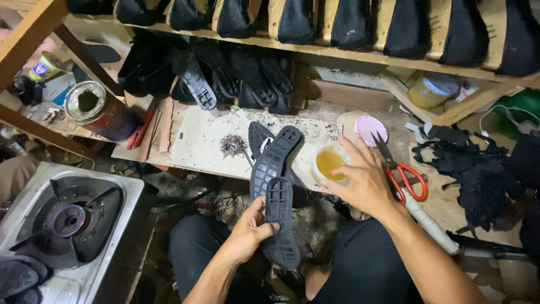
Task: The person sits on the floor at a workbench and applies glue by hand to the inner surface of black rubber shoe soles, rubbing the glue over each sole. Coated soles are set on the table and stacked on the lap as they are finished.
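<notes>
My left hand (pixel 251 229) grips a black rubber shoe sole (pixel 280 220) near its middle, tread side up, over my lap. A second black sole (pixel 274 160) lies above it, leaning onto the pale work board (pixel 202 141). My right hand (pixel 364 179) reaches over a small clear container of yellow glue (pixel 329 162), fingers spread on its rim and side. Red-handled scissors (pixel 400 171) lie just right of that hand.
A pile of small nails (pixel 233 145) sits on the board. A gas stove (pixel 64 217) stands at the left, an open tin can (pixel 90 104) beyond it. Black fabric scraps (pixel 478 174) lie at the right. Shelves above hold several black shoe uppers (pixel 349 22) and soles (pixel 197 73).
</notes>
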Tool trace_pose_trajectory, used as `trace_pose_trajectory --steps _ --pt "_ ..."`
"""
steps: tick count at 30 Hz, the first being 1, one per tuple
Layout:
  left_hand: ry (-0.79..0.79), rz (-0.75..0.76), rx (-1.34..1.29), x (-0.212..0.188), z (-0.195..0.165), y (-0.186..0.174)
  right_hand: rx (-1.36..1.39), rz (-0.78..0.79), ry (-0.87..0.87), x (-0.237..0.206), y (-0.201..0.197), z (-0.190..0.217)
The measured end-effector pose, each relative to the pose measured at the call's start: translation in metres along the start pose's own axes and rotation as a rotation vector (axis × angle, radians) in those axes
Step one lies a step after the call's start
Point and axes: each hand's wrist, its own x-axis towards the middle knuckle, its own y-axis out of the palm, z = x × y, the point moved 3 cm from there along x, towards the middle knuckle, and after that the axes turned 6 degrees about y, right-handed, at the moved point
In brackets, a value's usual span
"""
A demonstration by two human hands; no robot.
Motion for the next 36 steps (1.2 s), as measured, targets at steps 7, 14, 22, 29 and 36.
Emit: trace_pose_trajectory --steps 7,14,22,29,36 --pt "-0.021 0.017 -0.048 0.010 -0.004 0.011 0.381 0.052 -0.023 -0.030 -0.011 0.022" --pt "-0.034 0.059 -0.136 0.013 -0.013 0.029 0.080 -0.156 -0.368 -0.051 -0.010 0.074" --pt "0.039 0.143 -0.047 0.008 -0.010 0.035 0.175 -0.120 -0.226 -0.050 -0.001 0.062" --pt "0.025 -0.042 -0.177 0.016 0.002 0.012 0.395 0.028 -0.236 -0.054 -0.003 0.067" --pt "-0.056 -0.040 -0.030 0.004 0.004 0.010 -0.055 0.032 -0.025 -0.011 -0.015 0.018"
